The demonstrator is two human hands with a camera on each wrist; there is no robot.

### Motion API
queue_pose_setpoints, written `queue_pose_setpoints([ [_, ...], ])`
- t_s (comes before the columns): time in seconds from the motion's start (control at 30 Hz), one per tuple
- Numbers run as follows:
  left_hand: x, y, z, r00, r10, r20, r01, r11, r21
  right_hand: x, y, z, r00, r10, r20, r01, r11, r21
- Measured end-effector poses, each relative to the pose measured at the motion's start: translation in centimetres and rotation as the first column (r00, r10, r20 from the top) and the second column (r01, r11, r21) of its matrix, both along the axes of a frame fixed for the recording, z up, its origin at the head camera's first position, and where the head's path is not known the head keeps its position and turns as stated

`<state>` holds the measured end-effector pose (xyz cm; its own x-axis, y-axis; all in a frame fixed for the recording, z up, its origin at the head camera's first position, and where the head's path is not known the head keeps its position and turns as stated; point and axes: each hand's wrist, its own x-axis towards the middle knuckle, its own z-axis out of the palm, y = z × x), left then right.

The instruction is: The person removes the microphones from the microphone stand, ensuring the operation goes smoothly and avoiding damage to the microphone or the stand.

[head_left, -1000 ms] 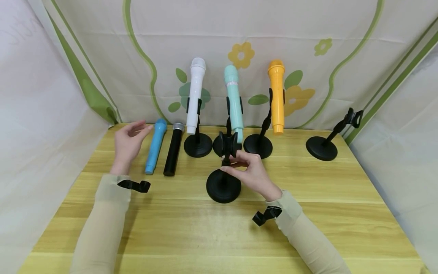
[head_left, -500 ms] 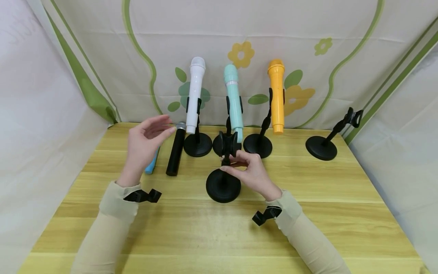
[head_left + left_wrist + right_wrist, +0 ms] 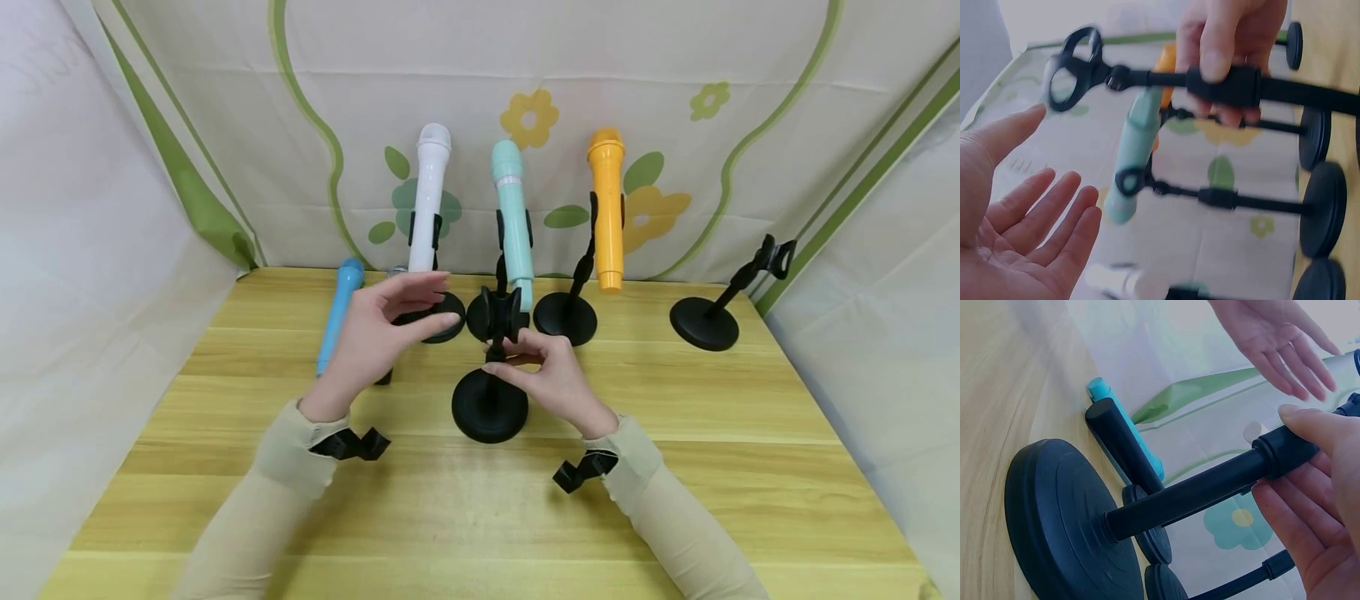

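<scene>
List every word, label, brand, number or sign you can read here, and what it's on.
No text can be read.
Left cloth wall: faint letter-like marks at the head view's upper left, too faint to read.
White microphone, mint microphone, orange microphone, blue microphone, black microphone: no lettering visible.
Black stand in the right hand: no lettering visible.
</scene>
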<state>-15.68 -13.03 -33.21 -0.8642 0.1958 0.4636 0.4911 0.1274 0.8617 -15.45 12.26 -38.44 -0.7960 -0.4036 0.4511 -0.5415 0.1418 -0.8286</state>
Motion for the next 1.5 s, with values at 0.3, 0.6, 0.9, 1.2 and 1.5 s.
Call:
queue_pose_setpoints([
  [0.3, 0.0, 3.1, -0.9, 0.985, -0.173, -0.007, 0.171, 0.98, -0.102, 0.0, 0.1, 0.0, 1.0, -0.01, 0.013, 0.01, 1.0, 0.023],
  [0.6, 0.0, 5.4, -1.5, 0.992, -0.125, -0.012, 0.124, 0.991, -0.058, 0.0, 0.3, -0.1, 0.999, -0.004, 0.049, 0.003, 1.0, 0.012],
  [0.9, -0.7, 5.6, -1.6, 0.997, -0.053, -0.063, 0.046, 0.992, -0.116, -0.2, 0.4, -0.3, 0.999, 0.015, 0.051, -0.015, 1.0, -0.004],
  [1.2, -1.3, 5.4, -1.7, 0.993, -0.083, -0.09, 0.069, 0.987, -0.146, -0.9, 0.6, -2.4, 0.996, 0.005, 0.09, -0.007, 1.0, 0.015],
  [1.5, -1.7, 5.4, -1.4, 0.989, -0.117, -0.095, 0.099, 0.98, -0.171, -1.6, 0.8, -4.2, 0.998, 0.006, 0.065, -0.006, 1.0, 0.0],
])
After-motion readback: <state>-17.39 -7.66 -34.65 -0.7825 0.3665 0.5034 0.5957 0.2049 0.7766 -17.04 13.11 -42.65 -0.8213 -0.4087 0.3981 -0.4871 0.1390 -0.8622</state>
